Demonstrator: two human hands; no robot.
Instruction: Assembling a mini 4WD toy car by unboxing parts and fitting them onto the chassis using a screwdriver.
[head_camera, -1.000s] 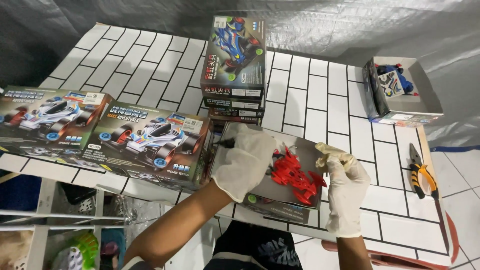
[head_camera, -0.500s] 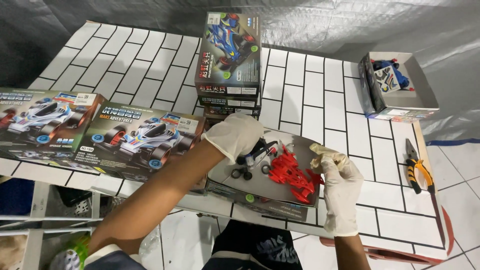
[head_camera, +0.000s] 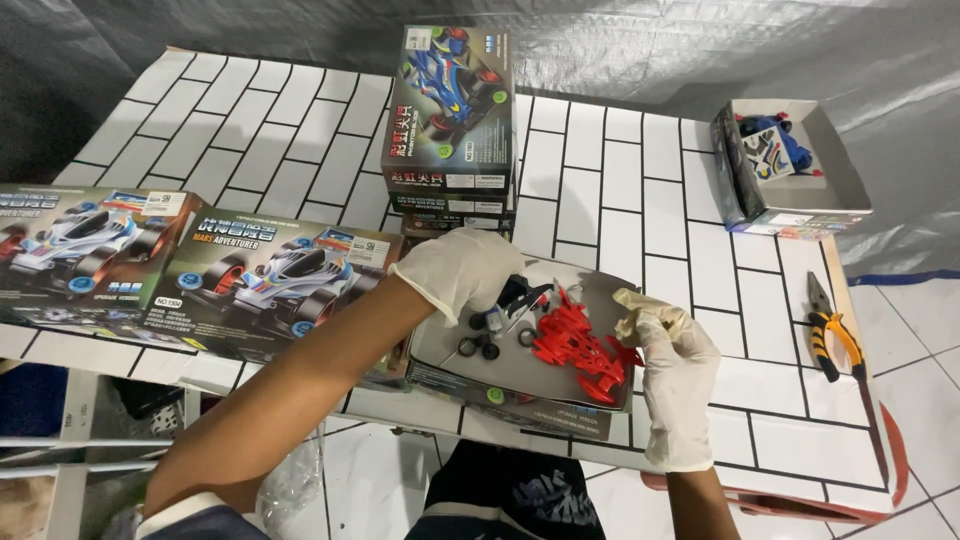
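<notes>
The head view shows an open box tray (head_camera: 440, 345) at the near edge of the surface (head_camera: 600, 190), with model-car parts already tipped into it: a red plastic frame of parts (head_camera: 575, 345) lying across the middle and small black wheels (head_camera: 480, 348) with other dark bits beside it on the left. The left hand (head_camera: 460, 275), in a white glove, reaches in from the left with its fingers curled down over the dark parts; whether it pinches one I cannot tell. The right hand (head_camera: 670, 365), also gloved, rests at the tray's right rim with its fingers loosely bent, just beside the red frame and apparently steadying the tray. Judging from this, the kit is unpacked but nothing is joined: the red parts sit uncut on their frame, and the pliers (head_camera: 835, 340) lie untouched near the right edge. Two sealed car boxes (head_camera: 180, 265) lie at the left edge, a stack of boxes (head_camera: 450, 110) stands behind the tray, and another opened box (head_camera: 790, 165) sits at the far right corner.
</notes>
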